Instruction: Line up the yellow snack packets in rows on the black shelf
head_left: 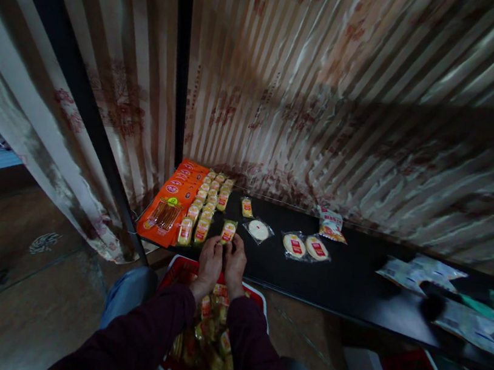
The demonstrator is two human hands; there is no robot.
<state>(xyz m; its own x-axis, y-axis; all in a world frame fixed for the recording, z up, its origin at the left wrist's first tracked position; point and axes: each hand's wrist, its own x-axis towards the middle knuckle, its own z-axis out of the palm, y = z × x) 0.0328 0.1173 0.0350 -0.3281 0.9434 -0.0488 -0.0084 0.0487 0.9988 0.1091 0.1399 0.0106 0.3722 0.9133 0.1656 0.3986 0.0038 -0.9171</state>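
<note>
My left hand (210,261) and my right hand (235,261) are side by side at the front edge of a black shelf (352,285). Their fingers are pinched on a small yellow snack packet (228,231) that lies on the shelf. Left of it, rows of the same yellow packets (207,204) run back toward the wall. Beside those rows lies a stack of orange packets (174,199). A red basket (180,270) full of more yellow packets sits on my lap under my forearms.
On the shelf to the right lie one yellow packet (247,207), a clear bag with a round white cake (258,230), a bag with two round cakes (306,246) and a white and red bag (331,224). Further bags (423,272) lie far right. Striped wallpaper backs the shelf.
</note>
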